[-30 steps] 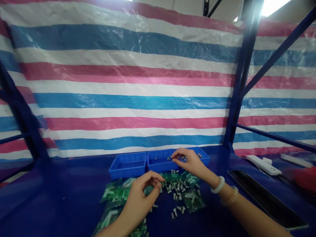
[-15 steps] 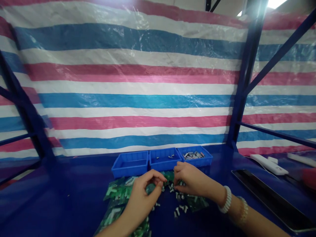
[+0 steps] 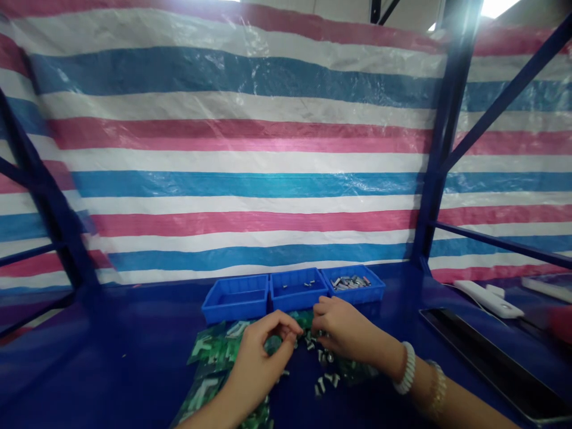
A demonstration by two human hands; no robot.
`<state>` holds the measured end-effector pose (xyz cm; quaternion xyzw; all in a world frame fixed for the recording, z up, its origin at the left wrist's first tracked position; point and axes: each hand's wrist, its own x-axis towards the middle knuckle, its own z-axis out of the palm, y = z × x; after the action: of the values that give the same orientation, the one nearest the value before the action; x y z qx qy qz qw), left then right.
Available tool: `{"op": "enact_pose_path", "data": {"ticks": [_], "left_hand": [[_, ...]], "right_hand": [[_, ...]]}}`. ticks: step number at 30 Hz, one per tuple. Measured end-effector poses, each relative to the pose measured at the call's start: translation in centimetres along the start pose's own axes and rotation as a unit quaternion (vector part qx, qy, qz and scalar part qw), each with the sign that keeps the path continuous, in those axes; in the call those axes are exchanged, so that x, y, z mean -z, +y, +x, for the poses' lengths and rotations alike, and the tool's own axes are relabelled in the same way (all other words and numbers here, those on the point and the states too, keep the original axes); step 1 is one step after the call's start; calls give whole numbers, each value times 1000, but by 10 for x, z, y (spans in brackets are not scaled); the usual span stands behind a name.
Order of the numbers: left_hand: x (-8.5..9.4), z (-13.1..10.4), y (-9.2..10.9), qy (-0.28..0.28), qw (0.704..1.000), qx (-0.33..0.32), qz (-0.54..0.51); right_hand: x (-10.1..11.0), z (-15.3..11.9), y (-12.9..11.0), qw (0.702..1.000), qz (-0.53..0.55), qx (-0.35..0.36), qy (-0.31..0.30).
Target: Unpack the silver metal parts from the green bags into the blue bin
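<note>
My left hand (image 3: 268,345) has its thumb and forefinger brought together in a pinch; whatever lies between the tips is too small to make out. Close by on its right, my right hand (image 3: 344,330) curls its fingers downward, with the fingertips largely hidden. Small silvery screws (image 3: 328,381) lie scattered on the blue table beneath and between both hands. Green-tinted plastic bags (image 3: 214,348) of small parts sit under and left of my left hand. Another bag (image 3: 355,369) lies beneath my right wrist.
Three blue bins stand in a row behind my hands: the left bin (image 3: 236,305), the middle bin (image 3: 295,296) with a few small pieces, and the right bin (image 3: 378,292) holding many metal parts. A dark flat panel (image 3: 487,363) and a white device (image 3: 489,299) lie rightward.
My right hand has shifted slightly left, toward my left hand. My left hand keeps its pinch almost in place.
</note>
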<state>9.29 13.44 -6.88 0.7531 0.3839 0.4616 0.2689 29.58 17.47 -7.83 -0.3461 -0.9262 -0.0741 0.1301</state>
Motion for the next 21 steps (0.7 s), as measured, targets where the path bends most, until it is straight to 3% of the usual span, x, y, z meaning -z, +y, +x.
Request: {"op": "enact_pose_path", "data": {"ticks": [8, 16, 21], "left_hand": [[1, 2, 0, 19, 1000, 2, -17], [4, 2, -2, 95, 995, -3, -30], [4, 2, -1, 89, 996, -4, -32]], "right_hand": [[7, 1, -10, 987, 149, -9, 52], [-16, 6, -54, 977, 198, -66, 37], [-18, 8, -54, 962, 246, -94, 73]]}}
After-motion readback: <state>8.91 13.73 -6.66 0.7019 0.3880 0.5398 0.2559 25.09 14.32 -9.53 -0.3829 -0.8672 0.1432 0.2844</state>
